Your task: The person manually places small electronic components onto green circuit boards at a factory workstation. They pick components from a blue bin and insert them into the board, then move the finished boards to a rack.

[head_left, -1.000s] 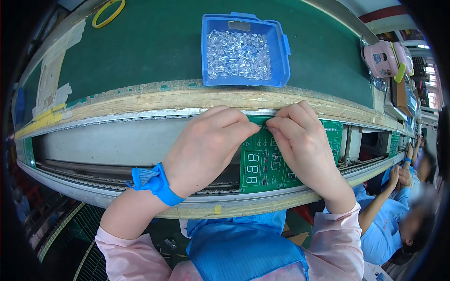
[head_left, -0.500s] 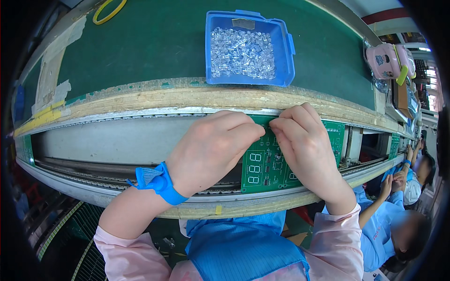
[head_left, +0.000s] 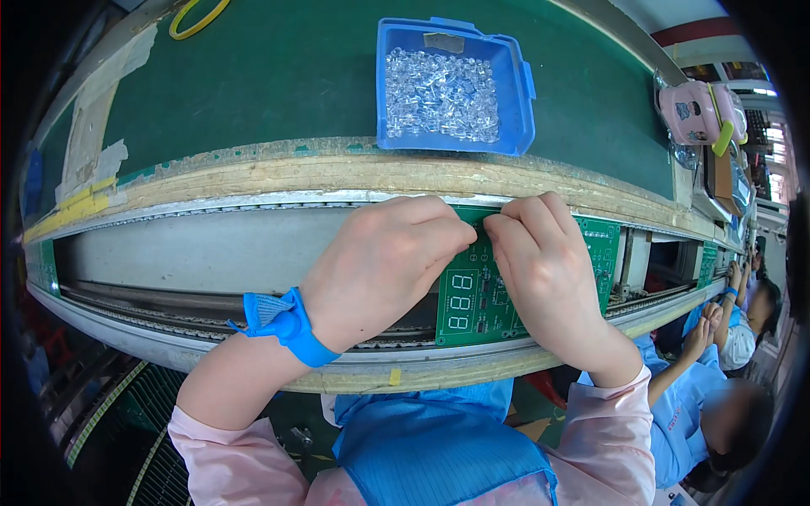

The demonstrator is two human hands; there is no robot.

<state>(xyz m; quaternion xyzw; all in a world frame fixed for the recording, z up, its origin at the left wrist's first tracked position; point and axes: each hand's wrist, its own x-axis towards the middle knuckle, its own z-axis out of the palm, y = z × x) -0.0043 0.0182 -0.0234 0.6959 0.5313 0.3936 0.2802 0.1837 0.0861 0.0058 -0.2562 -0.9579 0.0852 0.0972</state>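
Note:
A green circuit board (head_left: 460, 325) with white digit outlines lies across the two rails of the conveyor in front of me. My left hand (head_left: 392, 253), with a blue strap on its wrist, is over the board's left upper part, its fingertips pinched close to the surface. Opposite it, my right hand (head_left: 544, 261) pinches near the top edge of the same board and covers much of its middle. Only a small gap parts the two sets of fingertips. Whatever lies between the fingers is hidden or too small to name.
Past the wooden ledge (head_left: 278, 169), a blue bin (head_left: 525, 126) of small clear plastic pieces stands on the green tabletop (head_left: 245, 84). A yellow ring (head_left: 198, 21) lies far left. A pink container (head_left: 688, 110) stands far right. Co-workers (head_left: 688, 409) sit along the line at right.
Both hands stay pinched over the board with only slight shifts of the fingers. The right hand sits a touch lower at its fingertips. The view has shifted slightly.

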